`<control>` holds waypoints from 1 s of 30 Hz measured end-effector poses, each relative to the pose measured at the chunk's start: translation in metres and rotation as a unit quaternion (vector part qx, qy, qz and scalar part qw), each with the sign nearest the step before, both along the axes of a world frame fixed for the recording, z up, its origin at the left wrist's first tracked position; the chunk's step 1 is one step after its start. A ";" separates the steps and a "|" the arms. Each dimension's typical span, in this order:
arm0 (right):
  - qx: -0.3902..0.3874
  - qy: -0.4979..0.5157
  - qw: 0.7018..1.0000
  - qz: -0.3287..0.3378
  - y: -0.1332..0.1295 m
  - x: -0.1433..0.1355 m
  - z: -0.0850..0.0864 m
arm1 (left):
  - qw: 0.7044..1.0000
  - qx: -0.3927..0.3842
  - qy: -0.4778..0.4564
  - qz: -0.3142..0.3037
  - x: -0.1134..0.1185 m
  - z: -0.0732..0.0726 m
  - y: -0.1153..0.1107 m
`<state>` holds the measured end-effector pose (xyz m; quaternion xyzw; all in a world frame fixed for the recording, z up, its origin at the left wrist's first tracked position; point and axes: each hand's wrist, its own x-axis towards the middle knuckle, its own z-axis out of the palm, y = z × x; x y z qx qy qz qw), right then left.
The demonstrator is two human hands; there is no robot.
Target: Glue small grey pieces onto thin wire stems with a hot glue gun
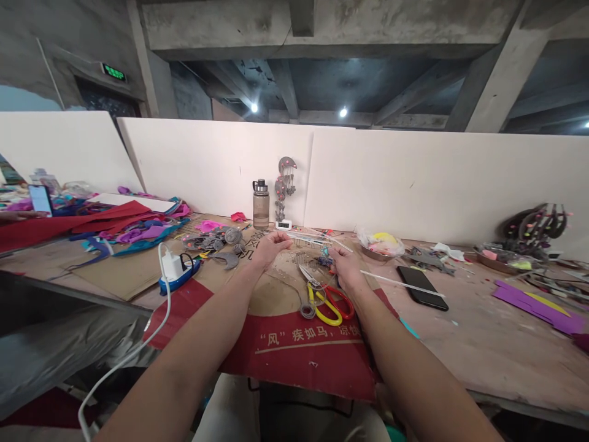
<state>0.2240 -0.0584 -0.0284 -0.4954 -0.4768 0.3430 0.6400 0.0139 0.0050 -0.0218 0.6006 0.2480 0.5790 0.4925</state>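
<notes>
My left hand (274, 248) is closed over the cardboard, its fingertips beside the ends of several thin white strips (310, 237); what it pinches is too small to make out. My right hand (346, 267) is closed around a small bluish-grey piece (326, 258). A long white strip (400, 282) extends rightward from beside that hand, over a black phone (422, 287). Between my forearms lie scissors with yellow handles (327, 310) and a pair with red handles (345, 302), near a small grey coil (307, 311).
Behind the hands stand a bottle (261, 205), a small digital clock (284, 225) and a grey hanging ornament (286, 178). Grey pieces (214, 240) and a charger on a blue power strip (172, 267) lie left; a bowl (380, 253) sits right. A person's hand (18, 216) shows far left.
</notes>
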 end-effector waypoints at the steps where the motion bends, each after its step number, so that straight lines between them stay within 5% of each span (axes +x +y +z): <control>1: -0.003 0.011 1.000 -0.004 0.000 -0.001 0.001 | 1.000 0.006 0.000 -0.017 0.001 0.001 -0.002; 12: -0.014 0.066 0.998 -0.011 -0.005 -0.007 0.005 | 0.997 0.059 -0.013 -0.048 0.005 0.002 -0.007; 22: 0.003 0.058 0.998 0.009 -0.005 -0.008 0.003 | 0.981 -0.025 -0.042 -0.190 0.003 0.014 -0.025; 30: 0.004 0.052 0.998 0.020 -0.005 -0.009 0.002 | 0.976 -0.067 -0.108 -0.179 -0.001 0.021 -0.021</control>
